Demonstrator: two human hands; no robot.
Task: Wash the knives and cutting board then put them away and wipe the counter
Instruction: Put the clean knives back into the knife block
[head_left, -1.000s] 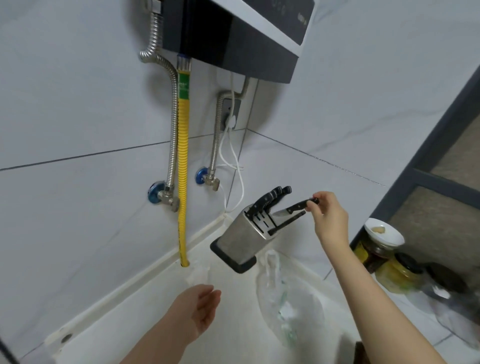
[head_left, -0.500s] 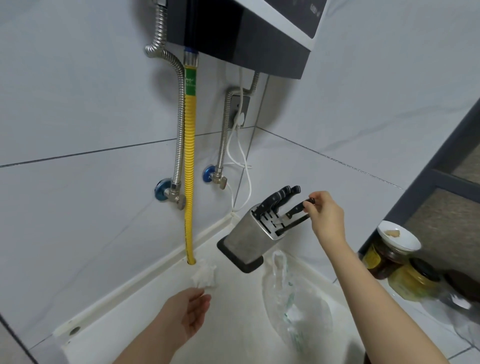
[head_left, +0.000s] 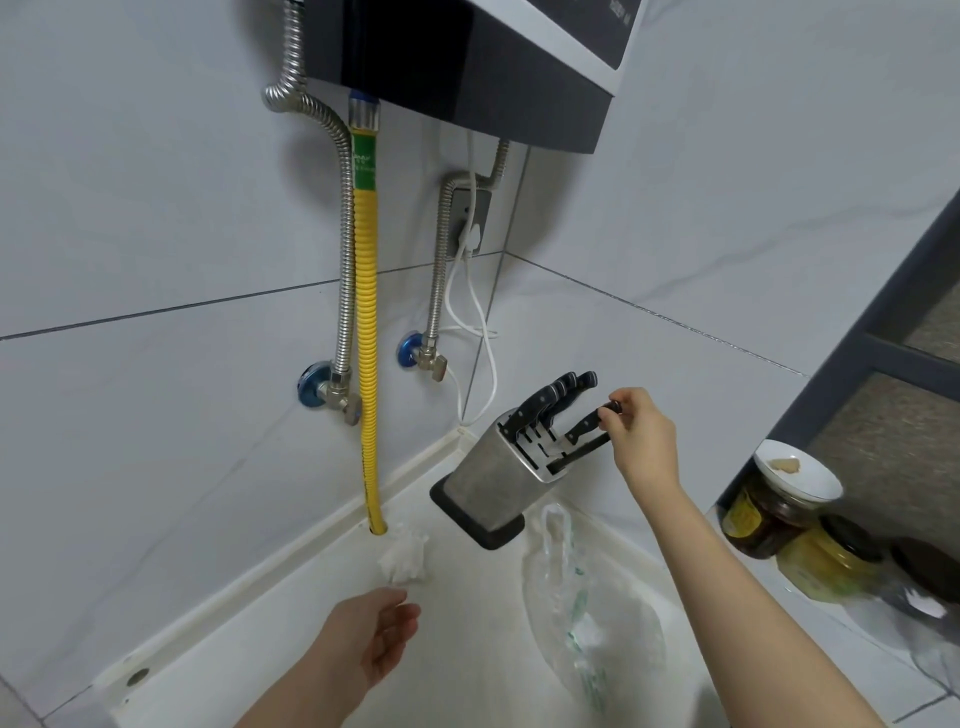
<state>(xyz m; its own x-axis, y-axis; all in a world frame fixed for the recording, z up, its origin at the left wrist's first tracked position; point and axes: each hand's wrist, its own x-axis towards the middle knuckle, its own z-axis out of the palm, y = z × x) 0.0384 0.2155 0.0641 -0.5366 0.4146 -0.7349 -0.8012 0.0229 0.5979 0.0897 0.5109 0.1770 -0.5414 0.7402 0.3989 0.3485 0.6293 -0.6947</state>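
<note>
Right now the right hand (head_left: 641, 436) pinches the black handle of a knife (head_left: 584, 428) whose blade is partly down in a slot of the steel knife block (head_left: 493, 480). That block stands tilted on the white counter (head_left: 467, 649) in the far corner, with three more black handles sticking out of its far slots. Nearer and to the left, the left hand (head_left: 376, 636) hovers over the counter, fingers loosely spread, holding nothing. A crumpled tissue (head_left: 405, 558) lies just beyond it, beside the yellow hose (head_left: 365, 338). A clear plastic bag (head_left: 587, 608) lies near the block.
</note>
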